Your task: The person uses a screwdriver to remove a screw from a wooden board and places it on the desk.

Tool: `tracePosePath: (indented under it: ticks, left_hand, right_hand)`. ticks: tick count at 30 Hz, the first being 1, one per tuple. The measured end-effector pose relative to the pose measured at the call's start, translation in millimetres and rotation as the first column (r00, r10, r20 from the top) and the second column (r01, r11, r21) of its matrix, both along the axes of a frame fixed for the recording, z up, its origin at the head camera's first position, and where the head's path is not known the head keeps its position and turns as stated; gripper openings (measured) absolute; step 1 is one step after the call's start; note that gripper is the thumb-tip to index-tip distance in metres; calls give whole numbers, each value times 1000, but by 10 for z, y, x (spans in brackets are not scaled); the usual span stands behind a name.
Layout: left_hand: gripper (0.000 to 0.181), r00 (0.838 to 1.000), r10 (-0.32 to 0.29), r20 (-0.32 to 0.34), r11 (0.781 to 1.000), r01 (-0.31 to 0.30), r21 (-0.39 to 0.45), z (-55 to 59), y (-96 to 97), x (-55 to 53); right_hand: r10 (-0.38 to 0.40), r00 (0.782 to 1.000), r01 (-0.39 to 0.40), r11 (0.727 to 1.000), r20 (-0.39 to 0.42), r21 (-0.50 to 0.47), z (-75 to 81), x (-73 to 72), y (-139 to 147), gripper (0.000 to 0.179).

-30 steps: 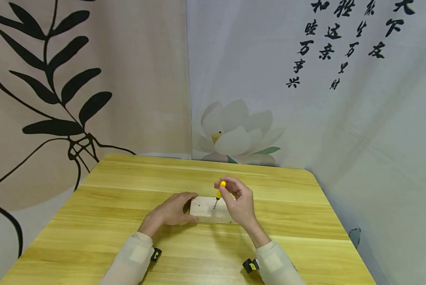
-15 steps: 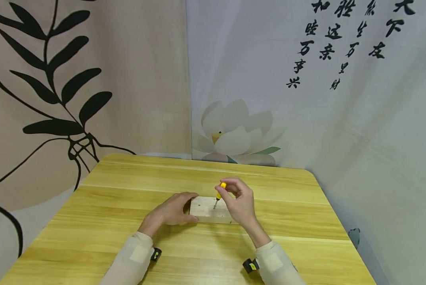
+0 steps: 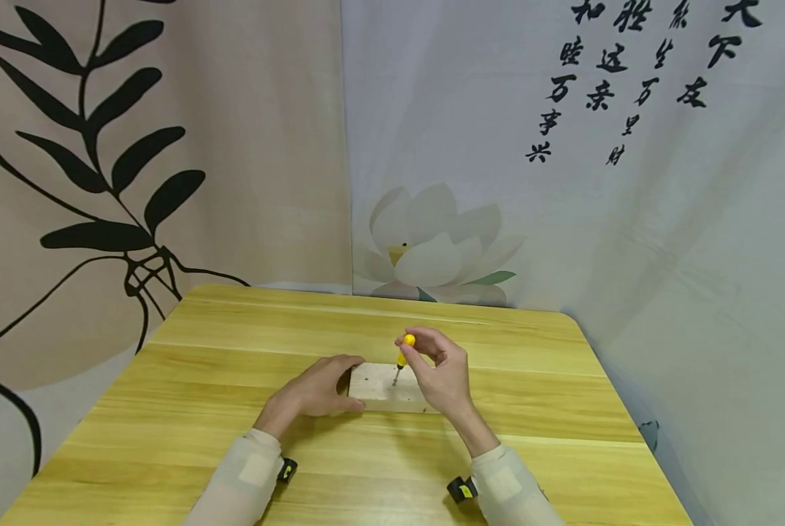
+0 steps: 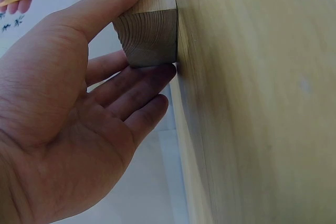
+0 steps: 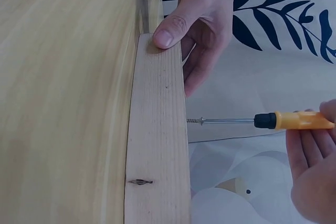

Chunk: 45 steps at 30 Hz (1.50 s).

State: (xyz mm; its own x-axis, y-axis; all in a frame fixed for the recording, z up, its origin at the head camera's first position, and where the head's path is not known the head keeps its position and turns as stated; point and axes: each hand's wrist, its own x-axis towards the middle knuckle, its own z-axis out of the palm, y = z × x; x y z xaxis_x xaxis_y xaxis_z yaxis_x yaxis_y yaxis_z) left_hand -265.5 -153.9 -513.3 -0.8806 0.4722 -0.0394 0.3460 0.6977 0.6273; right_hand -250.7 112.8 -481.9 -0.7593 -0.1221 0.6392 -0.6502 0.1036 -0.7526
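Observation:
A pale wooden block [image 3: 379,395] lies on the table, with a dark knot [image 5: 140,182] on its near side. My left hand [image 3: 318,386] grips its left end, thumb on the near side and fingers behind it, as the left wrist view shows. My right hand [image 3: 446,374] holds a screwdriver [image 3: 402,356] with a yellow handle and black collar, pinched by thumb and fingers. In the right wrist view, the shaft meets the head of a screw [image 5: 195,121] standing in the block's top face, part of its thread exposed. My right hand hides the block's right end in the head view.
The wood-grain table [image 3: 550,409] spreads around the block. Behind it hang a beige cloth printed with dark leaves [image 3: 261,146] and a pale cloth with a lotus [image 3: 438,256] and black writing. Each sleeve carries a small black device [image 3: 461,490] at the wrist.
My right fingers shift slightly on the screwdriver handle, while its tip stays at the screw. The block and my left hand keep their places.

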Motion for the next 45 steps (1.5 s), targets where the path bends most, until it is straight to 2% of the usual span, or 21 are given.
tracePosePath:
  ticks: [14,22,30,38,45]
  left_hand:
    - [90,1000,-13,-7,1000,13,5,20,-1,10]
    - [91,1000,-12,-9,1000,12,0,6,-8,-5]
    - [91,1000,-4,3,1000,4,4,-1,-10,-10]
    - [92,1000,-7,-3,1000,7,6,-15,-20,-7]
    - [92,1000,-6,7,1000,6,14,-15,-15,-9]
  right_hand:
    - [28,1000,-28,1000,1,-12,4,10,-7,23]
    - [-27,999,28,1000,33,-10,-2,6,-15,21]
    - [-35,999,35,999,27,-13,23,15,-18,25]
    - [-36,997,37,999,74,-12,24,28,-16,26]
    - [-22,998,22,1000,65,-4,14,24,-11,27]
